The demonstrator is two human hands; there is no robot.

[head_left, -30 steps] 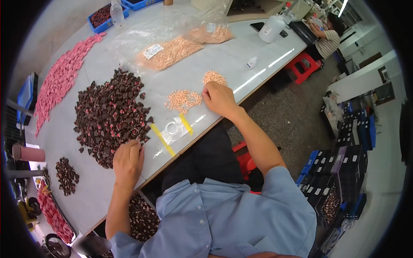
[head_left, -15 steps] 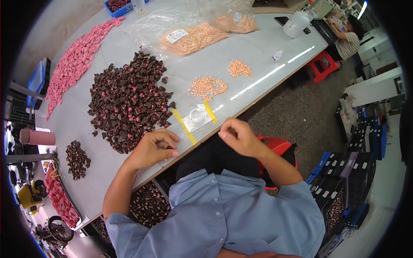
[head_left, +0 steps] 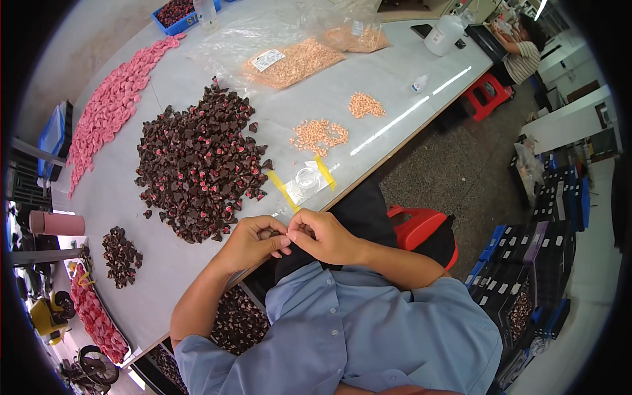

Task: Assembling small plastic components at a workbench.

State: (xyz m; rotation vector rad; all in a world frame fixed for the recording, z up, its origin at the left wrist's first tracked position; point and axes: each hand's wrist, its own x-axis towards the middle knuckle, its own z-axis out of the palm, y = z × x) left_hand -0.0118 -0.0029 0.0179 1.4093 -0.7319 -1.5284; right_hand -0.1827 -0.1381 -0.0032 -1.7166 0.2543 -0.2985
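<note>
Both hands meet at the near edge of the grey-white worktable (head_left: 395,72): left hand (head_left: 253,242) and right hand (head_left: 326,236) w/ fingertips pinched together on a tiny dark part (head_left: 275,234), too small to make out, mostly hidden by the fingers.

Landmark = big heap of dark maroon pieces w/ pink spots (head_left: 197,168), just beyond the hands. Right of heap: small clear plastic sheet taped down w/ two yellow strips (head_left: 304,182); past that, two little piles of pale orange bits (head_left: 320,135). Beyond heap: clear plastic bag of orange bits w/ white rectangular label (head_left: 293,62); second such bag (head_left: 355,38) further back, label hard to make out. Left of heap: long band of pink pieces (head_left: 112,105). Far behind: blue tray (head_left: 178,14), cut off by frame edge. Near-left of heap: small maroon pile (head_left: 120,255) and pink cylinder (head_left: 56,224).
</note>
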